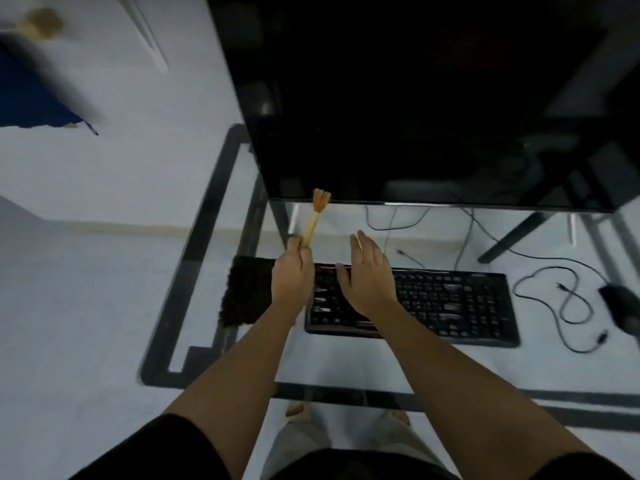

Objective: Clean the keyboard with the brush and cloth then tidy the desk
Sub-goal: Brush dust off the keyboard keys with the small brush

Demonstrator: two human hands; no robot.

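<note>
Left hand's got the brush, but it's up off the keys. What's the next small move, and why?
Probably tip the brush down so its bristles meet the left end of the keyboard. The left hand grips the handle with the bristles pointing up, clear of the keys. The right hand is open over the left keys and could steady the board.

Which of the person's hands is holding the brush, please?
The left hand grips the brush by its handle; the right hand is open and empty over the keyboard.
</note>
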